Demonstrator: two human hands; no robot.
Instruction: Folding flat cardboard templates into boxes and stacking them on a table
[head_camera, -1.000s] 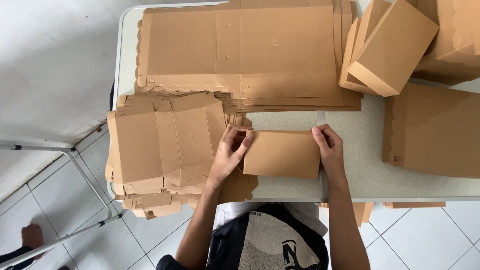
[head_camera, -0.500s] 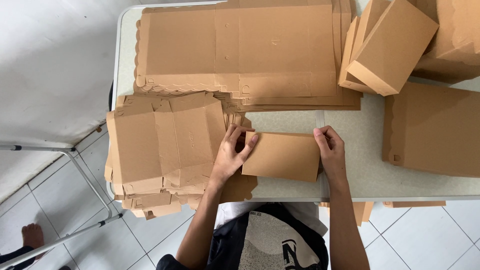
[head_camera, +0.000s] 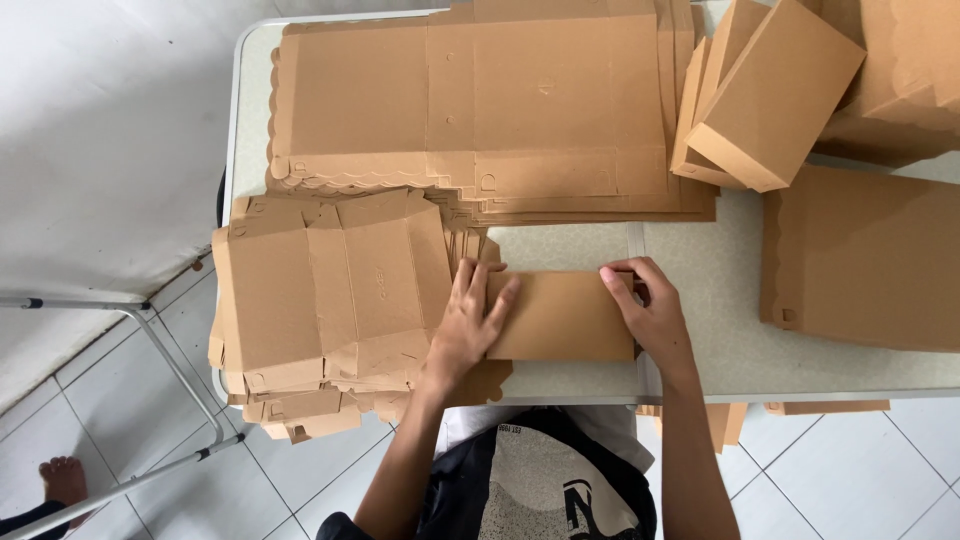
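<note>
1. The folded cardboard piece (head_camera: 565, 315) lies flat near the front edge of the bench (head_camera: 600, 245), directly in front of the person, between the two hands.
2. The left hand (head_camera: 470, 325) is open, with the fingers spread, and it presses flat on the left end of the piece. It does not grip anything; the palm also rests partly over the stack of die-cut box blanks (head_camera: 320, 300) beside it.
3. The right hand (head_camera: 650, 310) is at the right end of the piece. The fingers are bent and seem to pinch or press the upper right corner; I cannot tell if they hold a flap there.
4. I judge the step in hand to be flattening or creasing this piece, one hand keeping it still while the other works on the edge.
5. The next move needs steady pressure from the left hand, so that the piece does not slide on the smooth bench.
6. A large pile of unfolded cardboard sheets (head_camera: 480, 110) lies behind, and finished cardboard boxes (head_camera: 775, 95) are stacked at the right.
</note>
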